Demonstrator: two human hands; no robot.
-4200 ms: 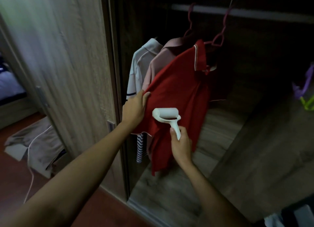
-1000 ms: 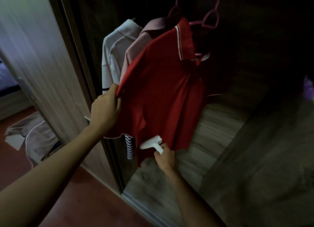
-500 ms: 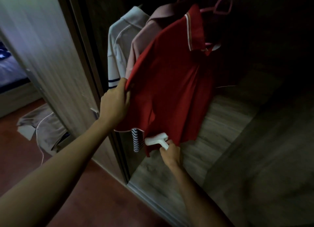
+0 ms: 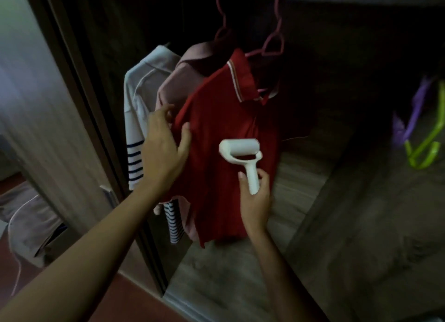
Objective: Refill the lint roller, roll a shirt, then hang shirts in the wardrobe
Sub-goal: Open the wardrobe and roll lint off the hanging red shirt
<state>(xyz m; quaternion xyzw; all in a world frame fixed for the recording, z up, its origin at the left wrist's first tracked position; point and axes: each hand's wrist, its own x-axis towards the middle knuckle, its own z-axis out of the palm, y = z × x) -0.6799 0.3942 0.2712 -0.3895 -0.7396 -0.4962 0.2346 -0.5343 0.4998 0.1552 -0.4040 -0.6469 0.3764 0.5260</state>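
Note:
A red polo shirt (image 4: 224,133) hangs on a pink hanger (image 4: 273,42) inside the wardrobe. My left hand (image 4: 163,150) pinches the shirt's left edge near the sleeve, thumb on the front. My right hand (image 4: 255,196) grips the handle of a white lint roller (image 4: 240,149), whose head rests against the shirt's front at mid height. Behind the red shirt hang a pink shirt (image 4: 183,80) and a white shirt (image 4: 142,90) with navy stripes.
The wardrobe's sliding door (image 4: 48,105) stands at the left, its dark frame next to my left arm. The wooden wardrobe floor (image 4: 240,273) lies below the shirts. Purple and green hangers (image 4: 423,138) hang at the right. A beige garment (image 4: 26,220) lies on the red floor outside.
My right hand has raised the lint roller from the shirt's bottom hem to its middle. My left hand has shifted its hold on the shirt's left edge.

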